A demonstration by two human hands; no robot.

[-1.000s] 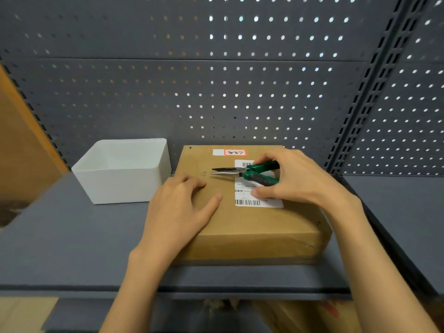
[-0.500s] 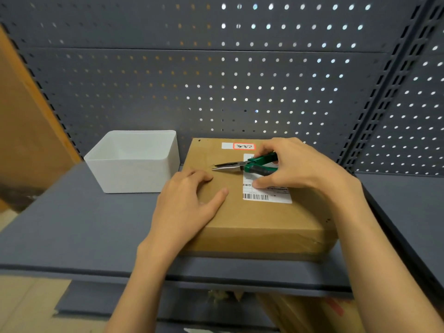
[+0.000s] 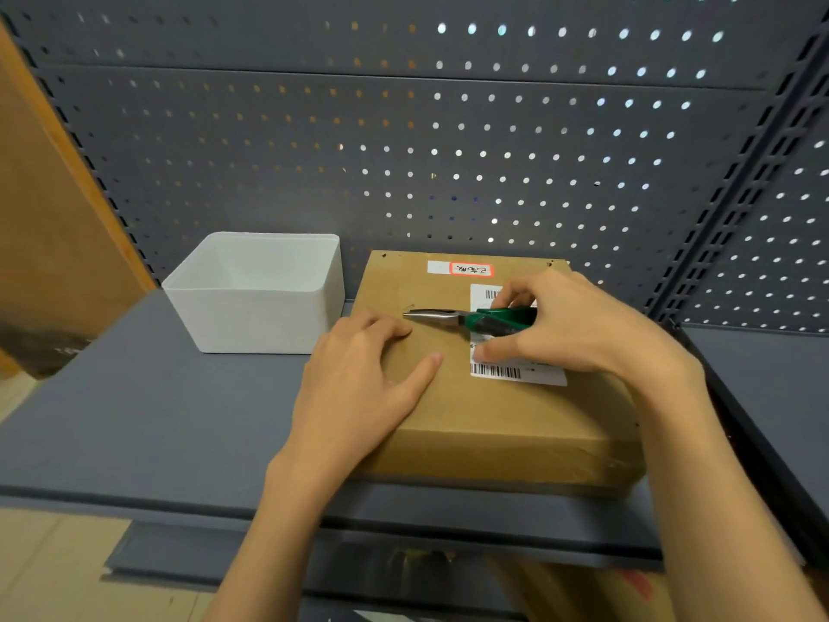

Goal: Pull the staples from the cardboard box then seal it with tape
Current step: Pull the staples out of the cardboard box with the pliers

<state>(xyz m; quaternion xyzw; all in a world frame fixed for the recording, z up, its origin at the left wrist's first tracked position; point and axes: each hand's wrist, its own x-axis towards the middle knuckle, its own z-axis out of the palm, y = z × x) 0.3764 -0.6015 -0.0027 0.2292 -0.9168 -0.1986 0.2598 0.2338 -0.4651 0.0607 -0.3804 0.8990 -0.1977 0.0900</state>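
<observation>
2 bare forearms enter from the bottom edge, both uncovered as far down as the view reaches; no sleeve or cuff shows. Left hand [image 3: 359, 379]: no ring, watch, band or glove on it, wrist plain. 4 knuckles show as low rounded bumps, thumbnail short and unpainted. Right hand [image 3: 578, 325]: likewise ungloved, with nothing worn on the fingers [image 3: 516, 294] or at the wrist. Its nails are mostly turned out of sight. Fingers on both hands slender and tapering. Forearms slim and smooth, no marks, plasters or tattoos seen on the visible surfaces.
</observation>
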